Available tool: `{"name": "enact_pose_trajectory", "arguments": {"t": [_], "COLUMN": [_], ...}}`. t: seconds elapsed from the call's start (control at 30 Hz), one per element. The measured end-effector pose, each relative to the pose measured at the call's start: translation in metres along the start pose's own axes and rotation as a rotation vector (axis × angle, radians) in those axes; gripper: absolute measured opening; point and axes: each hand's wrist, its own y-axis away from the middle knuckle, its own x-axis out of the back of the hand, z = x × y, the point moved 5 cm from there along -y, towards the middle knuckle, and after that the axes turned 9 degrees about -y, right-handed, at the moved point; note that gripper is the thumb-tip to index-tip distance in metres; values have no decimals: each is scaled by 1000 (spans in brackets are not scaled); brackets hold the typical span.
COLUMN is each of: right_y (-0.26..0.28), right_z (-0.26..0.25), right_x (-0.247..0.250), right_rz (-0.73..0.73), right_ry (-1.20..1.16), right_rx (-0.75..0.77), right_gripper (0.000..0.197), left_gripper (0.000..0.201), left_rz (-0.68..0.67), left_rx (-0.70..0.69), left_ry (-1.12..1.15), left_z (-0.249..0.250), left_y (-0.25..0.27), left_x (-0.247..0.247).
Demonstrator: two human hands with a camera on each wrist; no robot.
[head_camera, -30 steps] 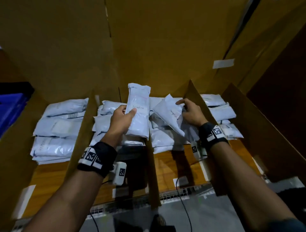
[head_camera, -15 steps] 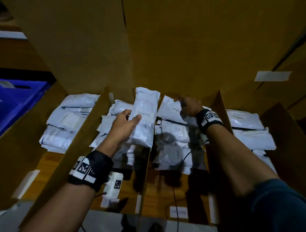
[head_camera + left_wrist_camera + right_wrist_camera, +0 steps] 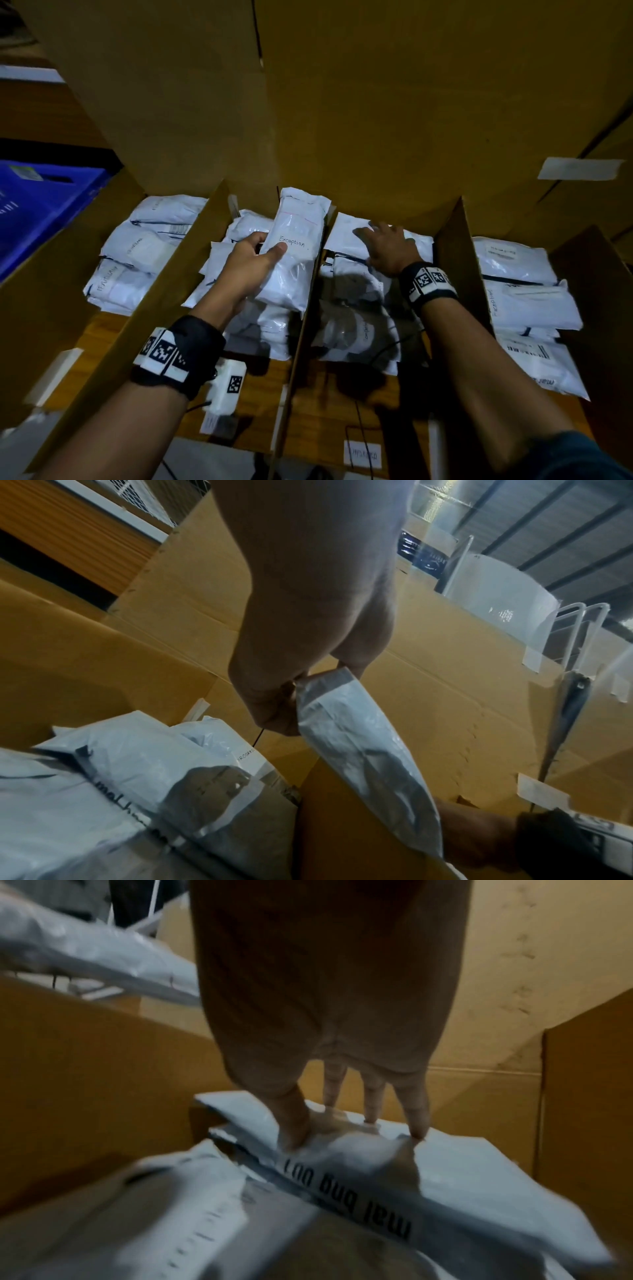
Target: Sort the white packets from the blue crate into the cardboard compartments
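Observation:
My left hand (image 3: 255, 248) grips a white packet (image 3: 294, 250) marked "Exception", holding it above the second cardboard compartment (image 3: 219, 260); the same packet (image 3: 359, 753) hangs from my curled fingers in the left wrist view. My right hand (image 3: 383, 245) lies flat with spread fingers on the top packet (image 3: 346, 228) at the back of the third compartment. In the right wrist view its fingertips (image 3: 416, 1123) press straight down on that packet (image 3: 452, 1172). A corner of the blue crate (image 3: 37, 205) shows at the far left.
Tall cardboard dividers (image 3: 305, 329) split the box into several compartments, each with stacked white packets (image 3: 144, 250). A high cardboard back wall (image 3: 376, 102) closes the far side. A wooden floor (image 3: 342, 394) shows at the near end of the compartments. A dark cable (image 3: 356, 421) runs there.
My right hand has let go of the packet it carried and now lies flat on it at the back of the third compartment. The left hand keeps holding the "Exception" packet.

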Motion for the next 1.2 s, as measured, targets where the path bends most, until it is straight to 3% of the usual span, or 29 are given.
{"name": "enact_pose_trajectory", "arguments": {"t": [0.17, 0.4, 0.5, 0.63, 0.83, 0.97, 1.2], "right_y": [-1, 1, 3, 34, 156, 235, 317], "right_z": [3, -5, -10, -26, -68, -93, -106], "right_x": [6, -13, 1, 50, 110, 115, 98], "right_rz": [31, -162, -109, 233, 296, 301, 316], "right_ry": [13, 25, -63, -463, -1060, -1166, -1004], "right_rx": [61, 8, -10, 77, 5, -19, 117], "right_gripper": [87, 89, 86, 53, 29, 43, 93], "left_gripper": [25, 29, 28, 24, 26, 29, 32], "left_rz": [-9, -26, -21, -43, -132, -237, -344], "left_rx": [17, 13, -19, -103, -216, -271, -332], "left_ry": [27, 46, 69, 66, 47, 21, -28], "left_z": [3, 5, 10, 24, 50, 64, 61], "left_y": [4, 17, 29, 53, 94, 129, 193], "left_x": [-1, -1, 5, 12, 3, -18, -54]}}
